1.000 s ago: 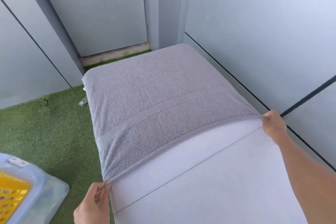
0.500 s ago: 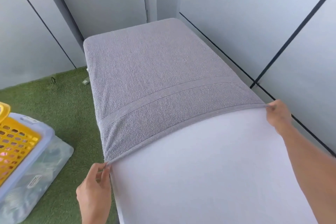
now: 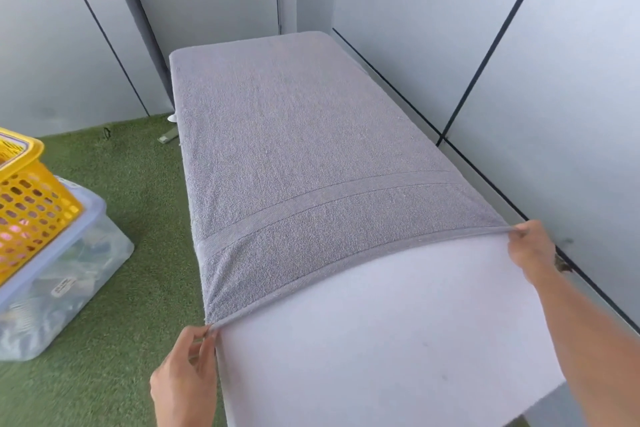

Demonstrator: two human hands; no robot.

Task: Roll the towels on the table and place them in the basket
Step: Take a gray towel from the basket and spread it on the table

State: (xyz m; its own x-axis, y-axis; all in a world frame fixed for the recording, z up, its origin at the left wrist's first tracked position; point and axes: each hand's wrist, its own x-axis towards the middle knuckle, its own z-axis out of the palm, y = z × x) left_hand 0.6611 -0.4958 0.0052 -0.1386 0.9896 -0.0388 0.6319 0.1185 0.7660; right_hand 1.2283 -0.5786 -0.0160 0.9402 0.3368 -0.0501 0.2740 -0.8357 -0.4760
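Grey terry towel (image 3: 298, 149) lies spread flat along the white table (image 3: 398, 340), woven band near its pinched hem (each near corner held); beyond the grip it covers the far end. Yellow perforated basket (image 3: 31, 204) sits left of the grip.

Bright, even, cool daylight throughout; no harsh glare. Only soft shadow along the near left side of the table (image 3: 381, 340). Strong wide-angle bending of the wall panels (image 3: 571, 114) at far left and right. Slight softness at the near edges.
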